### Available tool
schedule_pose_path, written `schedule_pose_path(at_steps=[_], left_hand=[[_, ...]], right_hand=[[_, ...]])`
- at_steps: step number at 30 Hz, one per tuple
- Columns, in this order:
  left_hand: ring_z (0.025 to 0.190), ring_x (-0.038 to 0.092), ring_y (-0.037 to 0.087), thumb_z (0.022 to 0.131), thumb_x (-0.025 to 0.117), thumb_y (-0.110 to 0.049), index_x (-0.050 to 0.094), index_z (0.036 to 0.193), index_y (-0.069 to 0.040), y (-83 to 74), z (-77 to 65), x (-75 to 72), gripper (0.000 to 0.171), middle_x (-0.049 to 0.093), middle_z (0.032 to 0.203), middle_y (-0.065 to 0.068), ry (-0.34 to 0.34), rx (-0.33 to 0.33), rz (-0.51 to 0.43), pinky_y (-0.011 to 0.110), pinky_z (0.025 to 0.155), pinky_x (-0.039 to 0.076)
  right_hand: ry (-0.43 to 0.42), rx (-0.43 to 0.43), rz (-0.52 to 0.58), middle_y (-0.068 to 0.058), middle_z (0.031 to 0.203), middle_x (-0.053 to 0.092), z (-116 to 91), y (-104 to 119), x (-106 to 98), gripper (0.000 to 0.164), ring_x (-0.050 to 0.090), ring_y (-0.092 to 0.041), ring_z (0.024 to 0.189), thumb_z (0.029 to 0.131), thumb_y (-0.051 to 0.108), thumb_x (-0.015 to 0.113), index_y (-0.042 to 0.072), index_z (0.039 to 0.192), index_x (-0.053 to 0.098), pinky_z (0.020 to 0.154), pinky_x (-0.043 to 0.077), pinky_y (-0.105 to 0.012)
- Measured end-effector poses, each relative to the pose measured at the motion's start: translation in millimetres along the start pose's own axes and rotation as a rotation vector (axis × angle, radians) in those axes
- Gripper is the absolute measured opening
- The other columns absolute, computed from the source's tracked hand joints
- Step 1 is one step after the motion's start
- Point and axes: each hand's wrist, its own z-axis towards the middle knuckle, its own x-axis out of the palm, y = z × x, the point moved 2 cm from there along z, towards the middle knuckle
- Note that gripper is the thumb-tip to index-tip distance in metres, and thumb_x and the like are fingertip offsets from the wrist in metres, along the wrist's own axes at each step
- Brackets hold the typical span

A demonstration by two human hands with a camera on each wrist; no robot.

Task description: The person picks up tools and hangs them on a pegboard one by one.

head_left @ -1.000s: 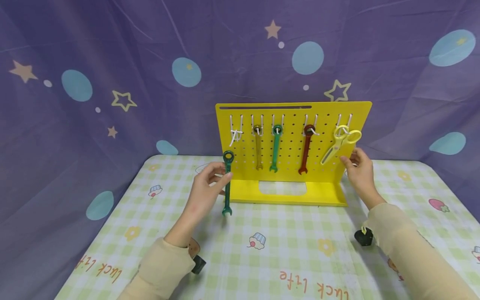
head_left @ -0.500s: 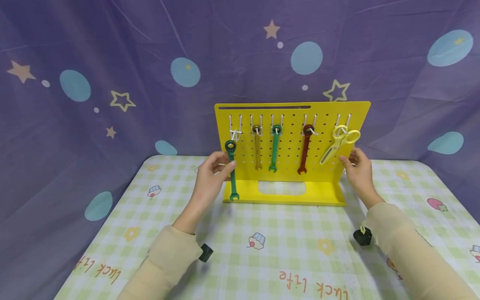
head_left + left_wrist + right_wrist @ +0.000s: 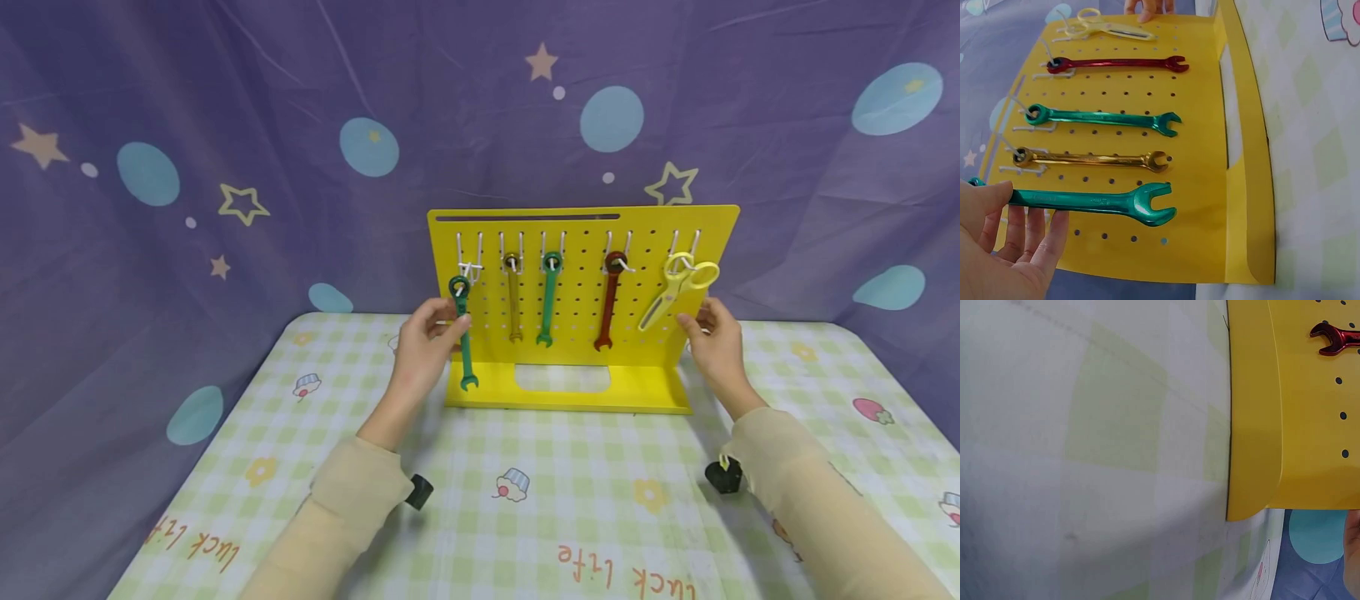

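Observation:
My left hand pinches a dark green combination wrench between thumb and fingers, close under its ring end. The wrench hangs nearly upright, open end down, in front of the yellow pegboard at its left side. In the head view a white hook stands at the ring, its tip showing within the ring's opening. At the board's right edge, my right hand holds the edge with the thumb in front and the other fingers partly hidden behind.
On other hooks hang a gold wrench, a lighter green wrench, a red wrench and yellow scissors. The board's base rests on a checked tablecloth. A purple curtain is behind.
My left hand has raised the dark green wrench and moved it slightly right, bringing its ring up to the leftmost hook. The right hand has stayed at the board's edge.

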Motion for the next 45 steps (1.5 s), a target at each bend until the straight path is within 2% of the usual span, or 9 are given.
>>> schedule_pose_path(at_steps=[7, 19, 24, 30, 37, 39, 42, 45], left_hand=[[0.093, 0.063, 0.021, 0.095, 0.067, -0.010, 0.061, 0.119, 0.000, 6.5, 13.5, 3.8, 0.027, 0.064, 0.111, 0.014, -0.019, 0.025, 0.000, 0.039, 0.081, 0.057], [0.090, 0.064, 0.022, 0.094, 0.068, -0.010, 0.063, 0.119, 0.000, 12.6, 32.4, 11.2, 0.028, 0.065, 0.107, 0.016, -0.063, 0.023, -0.004, 0.033, 0.077, 0.057], [0.090, 0.064, 0.025, 0.093, 0.069, -0.011, 0.064, 0.118, 0.000, 15.2, 37.7, 13.6, 0.028, 0.065, 0.106, 0.015, -0.086, 0.021, -0.003, 0.036, 0.077, 0.057], [0.094, 0.065, 0.030, 0.094, 0.069, -0.010, 0.064, 0.118, 0.001, 19.0, 43.2, 16.3, 0.027, 0.064, 0.104, 0.016, -0.094, 0.024, -0.005, 0.041, 0.080, 0.057], [0.090, 0.064, 0.024, 0.094, 0.068, -0.010, 0.063, 0.116, 0.003, 22.7, 49.5, 18.6, 0.026, 0.065, 0.106, 0.017, -0.112, 0.056, -0.030, 0.023, 0.069, 0.054], [0.087, 0.063, 0.021, 0.094, 0.068, -0.010, 0.064, 0.116, 0.004, 24.4, 50.8, 19.0, 0.026, 0.065, 0.105, 0.017, -0.117, 0.065, -0.028, 0.027, 0.072, 0.055], [0.086, 0.062, 0.019, 0.094, 0.068, -0.010, 0.064, 0.116, 0.004, 27.4, 52.6, 19.5, 0.026, 0.065, 0.104, 0.017, -0.123, 0.068, -0.023, 0.039, 0.079, 0.056], [0.089, 0.062, 0.021, 0.094, 0.069, -0.010, 0.064, 0.116, 0.005, 29.6, 54.0, 19.9, 0.027, 0.065, 0.105, 0.018, -0.125, 0.066, -0.010, 0.037, 0.082, 0.055]], right_hand=[[-0.008, 0.001, -0.004, -0.021, 0.104, 0.061, 0.4, -0.4, -1.2, 0.028, 0.050, 0.009, 0.081, 0.100, 0.010, 0.058, -0.008, 0.122, 0.057, 0.074, 0.043, -0.009], [-0.015, 0.011, 0.001, -0.010, 0.099, 0.061, 0.8, -2.3, -0.6, 0.026, 0.051, 0.008, 0.081, 0.099, 0.009, 0.059, -0.007, 0.120, 0.057, 0.074, 0.043, -0.009], [-0.021, 0.016, 0.009, -0.004, 0.095, 0.060, 0.5, -2.0, -0.3, 0.026, 0.052, 0.008, 0.081, 0.099, 0.009, 0.060, -0.007, 0.119, 0.057, 0.074, 0.043, -0.009], [-0.024, 0.021, -0.002, -0.006, 0.096, 0.061, 0.9, -2.9, -0.2, 0.026, 0.051, 0.009, 0.081, 0.099, 0.010, 0.060, -0.007, 0.118, 0.057, 0.074, 0.043, -0.009], [-0.017, 0.025, 0.010, 0.002, 0.093, 0.059, 1.9, -3.4, 1.0, 0.026, 0.052, 0.008, 0.081, 0.099, 0.010, 0.060, -0.007, 0.118, 0.058, 0.075, 0.044, -0.010], [-0.013, 0.024, 0.007, -0.001, 0.094, 0.060, 1.8, -2.8, 1.5, 0.026, 0.052, 0.008, 0.082, 0.099, 0.011, 0.060, -0.006, 0.119, 0.058, 0.076, 0.044, -0.010], [-0.008, 0.022, 0.009, -0.013, 0.100, 0.063, 1.6, -2.0, 1.5, 0.028, 0.052, 0.008, 0.082, 0.099, 0.012, 0.059, -0.007, 0.119, 0.057, 0.076, 0.044, -0.010], [-0.006, 0.018, 0.007, -0.022, 0.105, 0.063, 1.7, -2.0, 1.0, 0.028, 0.051, 0.009, 0.082, 0.100, 0.012, 0.059, -0.007, 0.120, 0.057, 0.076, 0.044, -0.010]])
